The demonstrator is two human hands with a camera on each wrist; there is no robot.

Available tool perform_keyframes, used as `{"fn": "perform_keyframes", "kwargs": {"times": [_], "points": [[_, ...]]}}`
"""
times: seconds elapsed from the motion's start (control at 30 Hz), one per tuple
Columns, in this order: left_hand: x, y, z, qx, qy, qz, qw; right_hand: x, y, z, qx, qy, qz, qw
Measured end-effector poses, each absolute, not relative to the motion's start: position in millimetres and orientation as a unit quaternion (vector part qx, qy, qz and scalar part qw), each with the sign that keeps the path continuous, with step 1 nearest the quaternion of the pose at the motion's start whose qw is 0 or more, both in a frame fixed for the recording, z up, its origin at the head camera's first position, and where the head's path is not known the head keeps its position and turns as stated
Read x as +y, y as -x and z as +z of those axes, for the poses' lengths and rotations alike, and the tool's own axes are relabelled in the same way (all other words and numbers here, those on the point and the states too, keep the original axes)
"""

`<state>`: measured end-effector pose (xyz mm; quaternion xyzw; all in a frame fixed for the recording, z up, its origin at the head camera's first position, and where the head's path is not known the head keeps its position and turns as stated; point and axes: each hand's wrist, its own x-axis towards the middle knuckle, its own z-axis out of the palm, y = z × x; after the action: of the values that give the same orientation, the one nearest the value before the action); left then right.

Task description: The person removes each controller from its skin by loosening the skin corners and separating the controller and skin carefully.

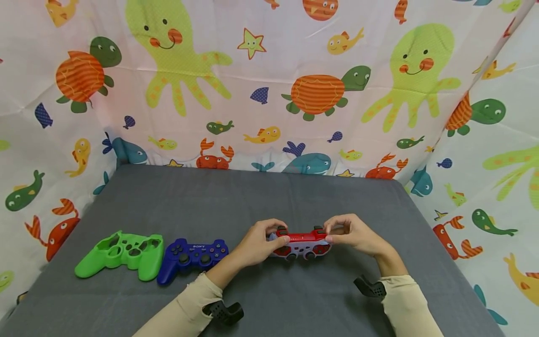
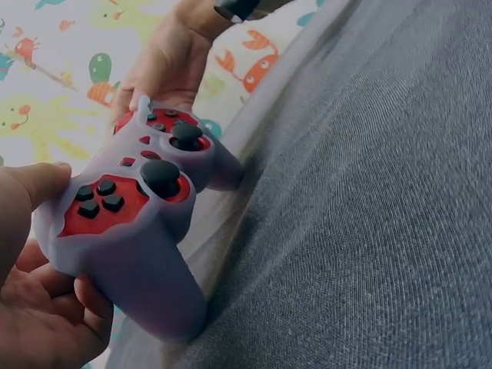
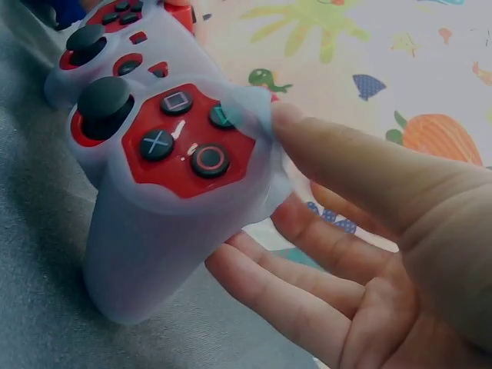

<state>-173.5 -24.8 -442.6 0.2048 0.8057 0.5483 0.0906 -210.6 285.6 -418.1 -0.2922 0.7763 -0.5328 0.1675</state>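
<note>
A red game controller (image 1: 301, 238) sits inside a pale translucent silicone cover (image 2: 146, 284), tilted with its sticks facing the person. At its left end, my left hand (image 1: 254, 243) grips it, thumb on the upper edge and fingers beneath, as the left wrist view shows. My right hand (image 1: 355, 234) pinches the edge of the cover at the other end, beside the triangle button. There the cover's edge (image 3: 269, 154) stands out from the controller in the right wrist view. Both handles are covered, while the red button faces and black sticks show through openings.
A blue controller (image 1: 195, 255) lies on the grey cloth-covered table (image 1: 252, 196), left of my left forearm. Beside it, farther left, lies a green silicone cover (image 1: 122, 255) with cut-out openings. A sea-animal printed curtain (image 1: 261, 112) surrounds the table's back and sides.
</note>
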Motion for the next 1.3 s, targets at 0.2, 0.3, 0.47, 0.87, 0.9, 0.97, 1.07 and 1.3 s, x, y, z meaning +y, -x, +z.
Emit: {"fn": "perform_keyframes", "kwargs": {"times": [0.2, 0.3, 0.47, 0.87, 0.9, 0.97, 1.07, 1.3], "points": [[-24, 174, -444, 0.801, -0.203, 0.558, 0.082, 282, 208, -417, 0.794, 0.279, -0.518, 0.153], [-25, 175, -446, 0.803, -0.2, 0.558, 0.068, 279, 208, -418, 0.816, 0.266, -0.491, 0.148], [-30, 175, -447, 0.833, -0.211, 0.508, 0.055, 275, 209, -422, 0.829, 0.238, -0.478, 0.164], [-30, 177, -450, 0.845, -0.134, 0.518, 0.003, 272, 210, -425, 0.824, 0.218, -0.483, 0.202], [-30, 177, -450, 0.845, -0.13, 0.519, 0.003, 273, 210, -426, 0.819, 0.226, -0.483, 0.21], [-29, 177, -449, 0.844, -0.124, 0.521, 0.01, 274, 210, -426, 0.812, 0.235, -0.484, 0.225], [-29, 177, -449, 0.845, -0.122, 0.521, 0.023, 277, 209, -425, 0.81, 0.24, -0.476, 0.245], [-29, 177, -451, 0.857, -0.144, 0.493, 0.045, 277, 211, -429, 0.807, 0.249, -0.458, 0.279]]}}
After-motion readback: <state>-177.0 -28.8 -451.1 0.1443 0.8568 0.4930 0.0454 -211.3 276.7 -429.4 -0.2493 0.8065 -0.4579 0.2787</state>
